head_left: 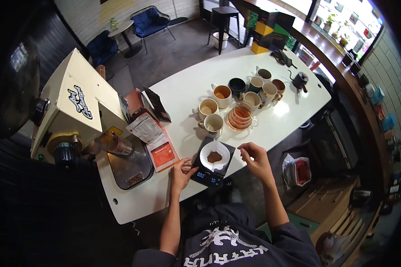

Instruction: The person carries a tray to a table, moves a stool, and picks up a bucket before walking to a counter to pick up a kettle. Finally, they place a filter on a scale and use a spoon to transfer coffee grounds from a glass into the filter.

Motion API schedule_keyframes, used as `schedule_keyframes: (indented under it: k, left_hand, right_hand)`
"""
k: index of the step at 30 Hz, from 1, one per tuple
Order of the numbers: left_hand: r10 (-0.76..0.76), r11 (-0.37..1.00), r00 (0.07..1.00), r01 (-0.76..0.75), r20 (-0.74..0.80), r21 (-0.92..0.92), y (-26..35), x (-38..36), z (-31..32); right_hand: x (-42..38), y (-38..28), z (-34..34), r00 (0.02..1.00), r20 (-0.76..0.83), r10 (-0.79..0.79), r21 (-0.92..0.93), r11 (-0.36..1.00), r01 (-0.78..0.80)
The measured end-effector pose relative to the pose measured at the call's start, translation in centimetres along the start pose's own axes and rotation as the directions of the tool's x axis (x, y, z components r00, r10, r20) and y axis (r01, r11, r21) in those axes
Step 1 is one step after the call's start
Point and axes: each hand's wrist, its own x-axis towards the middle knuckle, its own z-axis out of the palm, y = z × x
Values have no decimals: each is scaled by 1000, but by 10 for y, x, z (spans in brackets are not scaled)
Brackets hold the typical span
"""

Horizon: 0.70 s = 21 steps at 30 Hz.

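Stretching across the view, the white surface [182, 89] carries a cream grinder [78, 109] at its left end, with a metal tray [131, 169] beneath its spout. Just beside the tray lie coffee bags [158, 144]. Farther along, mugs [236, 95] cluster around a glass server [241, 116] of amber liquid, a black kettle [300, 80] beyond them. At the near edge sits a black scale [211, 171] bearing a white paper filter [214, 155] with brown grounds [214, 156]. The left hand [182, 171] touches the scale's left edge, fingers curled, holding nothing. The right hand [256, 159] hovers just right of the filter, fingertips pinched narrow.
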Motion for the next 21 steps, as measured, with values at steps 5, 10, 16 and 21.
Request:
schedule_keyframes:
  k: [5,10,16,21]
  left_hand:
    - [-59,981,997,66,47,-180,-12,12,-5]
    - [-47,990,993,62,111,-129,-4,12,-11]
    - [-27,997,988,38,153,-72,-2,16,-14]
    - [91,991,988,-77,128,-113,-7,24,-8]
  right_hand:
    - [-29,2,8,986,-155,69,10,998,-68]
    - [-52,7,20,967,-236,96,29,995,-91]
    - [-65,3,26,953,-285,104,21,994,-103]
    - [-70,14,38,963,-253,94,-34,994,-106]
